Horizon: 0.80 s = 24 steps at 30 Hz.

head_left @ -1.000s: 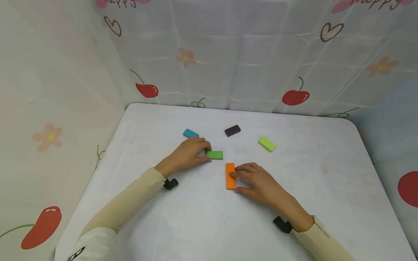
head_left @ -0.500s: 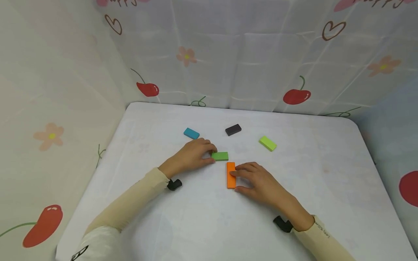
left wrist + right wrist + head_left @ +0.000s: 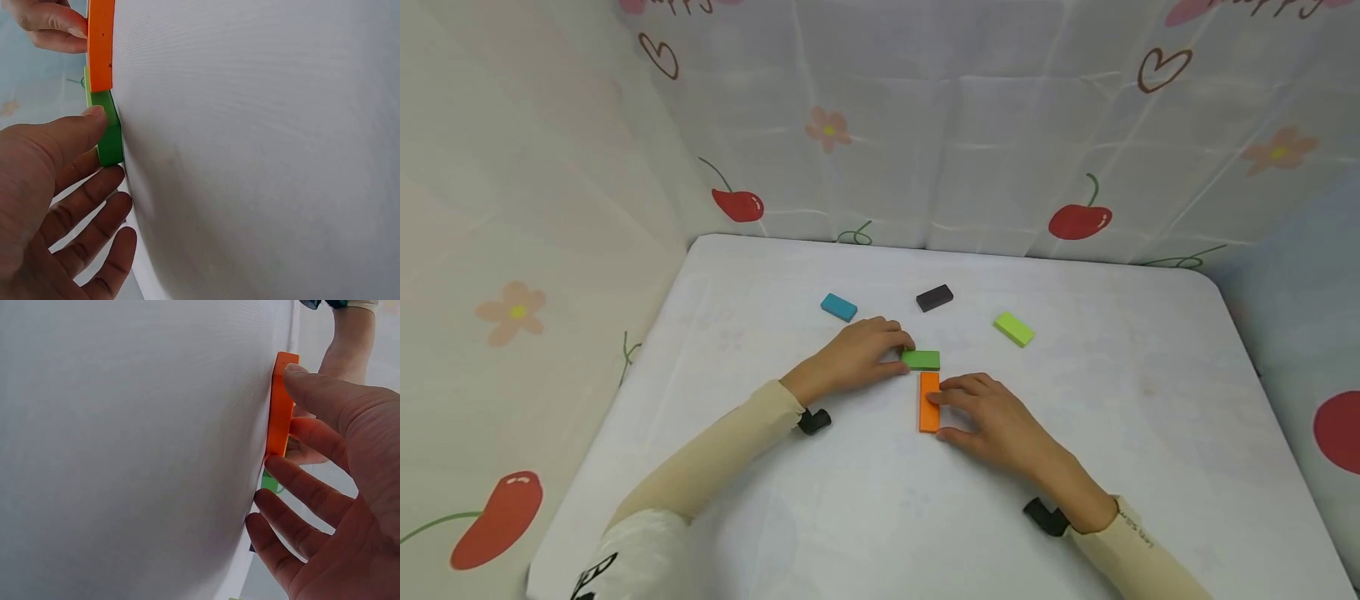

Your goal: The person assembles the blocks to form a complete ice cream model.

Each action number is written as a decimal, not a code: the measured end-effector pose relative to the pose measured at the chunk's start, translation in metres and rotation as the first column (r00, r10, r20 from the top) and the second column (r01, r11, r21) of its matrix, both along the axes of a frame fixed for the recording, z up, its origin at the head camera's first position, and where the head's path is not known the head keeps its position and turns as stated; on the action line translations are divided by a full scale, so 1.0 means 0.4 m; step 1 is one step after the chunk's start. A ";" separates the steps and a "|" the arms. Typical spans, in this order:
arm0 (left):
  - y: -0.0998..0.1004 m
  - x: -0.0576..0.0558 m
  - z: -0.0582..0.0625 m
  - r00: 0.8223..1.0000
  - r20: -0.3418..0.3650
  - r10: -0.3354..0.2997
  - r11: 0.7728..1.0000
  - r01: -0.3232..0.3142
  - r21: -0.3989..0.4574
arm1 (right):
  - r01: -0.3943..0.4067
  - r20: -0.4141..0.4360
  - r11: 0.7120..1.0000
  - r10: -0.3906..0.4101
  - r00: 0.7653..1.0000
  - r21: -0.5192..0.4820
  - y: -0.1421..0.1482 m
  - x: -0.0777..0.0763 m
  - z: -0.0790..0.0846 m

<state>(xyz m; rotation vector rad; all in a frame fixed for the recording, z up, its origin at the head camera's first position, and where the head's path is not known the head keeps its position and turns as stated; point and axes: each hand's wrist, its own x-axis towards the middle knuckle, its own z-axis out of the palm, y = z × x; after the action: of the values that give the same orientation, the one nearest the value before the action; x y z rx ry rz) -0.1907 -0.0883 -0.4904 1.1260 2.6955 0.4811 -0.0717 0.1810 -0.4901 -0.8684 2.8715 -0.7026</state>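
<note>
In the head view my left hand point(image 3: 859, 357) pinches the left end of a green domino block point(image 3: 922, 360) between thumb and fingers. That block lies flat, crosswise to an orange domino block point(image 3: 928, 408), just beyond its far end. My right hand point(image 3: 996, 417) holds the orange block from the right, with a fingertip on its top and the thumb at its near end. The left wrist view shows my thumb against the green block point(image 3: 107, 132), which appears to meet the orange block point(image 3: 101, 47). Beside the orange block point(image 3: 281, 415), the other right fingers touch the cloth.
Behind the hands lie a blue block point(image 3: 838, 307), a black block point(image 3: 935, 297) and a yellow-green block point(image 3: 1014, 329), spread apart on the white table point(image 3: 1150, 433). Printed curtains point(image 3: 925, 150) rise along the table's back and sides.
My left hand has slid the green block to the right, up to the far end of the orange block. The blue block is now fully uncovered. My right hand and the orange block have stayed put.
</note>
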 end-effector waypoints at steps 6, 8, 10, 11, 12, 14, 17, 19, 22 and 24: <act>0.011 -0.005 -0.001 0.999 -0.015 -0.034 0.999 0.035 0.004 | 0.033 0.009 0.999 -0.033 0.999 0.011 -0.010 0.006 0.005; 0.014 -0.006 0.001 0.999 -0.016 -0.039 0.999 0.039 -0.001 | 0.038 0.012 0.999 -0.038 0.999 0.011 -0.011 0.007 0.007; 0.017 -0.005 0.002 0.999 -0.015 -0.039 0.999 0.039 -0.008 | 0.038 0.011 0.999 -0.038 0.999 0.010 -0.012 0.007 0.008; 0.019 -0.005 0.003 0.999 -0.016 -0.039 0.999 0.039 -0.010 | 0.037 0.009 0.999 -0.037 0.999 0.008 -0.012 0.008 0.008; 0.021 -0.005 0.003 0.999 -0.015 -0.040 0.999 0.039 -0.010 | 0.034 0.009 0.999 -0.034 0.999 0.006 -0.012 0.008 0.008; 0.023 -0.005 0.003 0.999 -0.017 -0.043 0.999 0.043 -0.012 | 0.031 0.007 1.000 -0.031 1.000 0.000 -0.012 0.007 0.007; 0.026 -0.004 0.001 0.998 -0.024 -0.050 0.999 0.050 -0.010 | 0.028 0.004 1.000 -0.028 1.000 -0.004 -0.012 0.007 0.006; 0.027 -0.002 0.002 0.998 -0.026 -0.052 0.999 0.052 -0.010 | 0.029 0.008 1.000 -0.029 1.000 -0.003 -0.013 0.007 0.007; 0.028 0.001 0.003 0.998 -0.025 -0.056 0.998 0.056 -0.010 | 0.028 0.011 1.000 -0.028 1.000 -0.005 -0.012 0.007 0.007; 0.028 0.003 0.003 0.998 -0.024 -0.059 0.998 0.058 -0.013 | 0.027 0.010 1.000 -0.027 1.000 -0.008 -0.012 0.007 0.007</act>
<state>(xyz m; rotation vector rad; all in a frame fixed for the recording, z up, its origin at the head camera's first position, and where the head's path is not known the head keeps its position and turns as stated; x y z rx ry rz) -0.1897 -0.0772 -0.4892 1.2113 2.6740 0.4434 -0.0689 0.1764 -0.4874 -0.8266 2.8792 -0.7193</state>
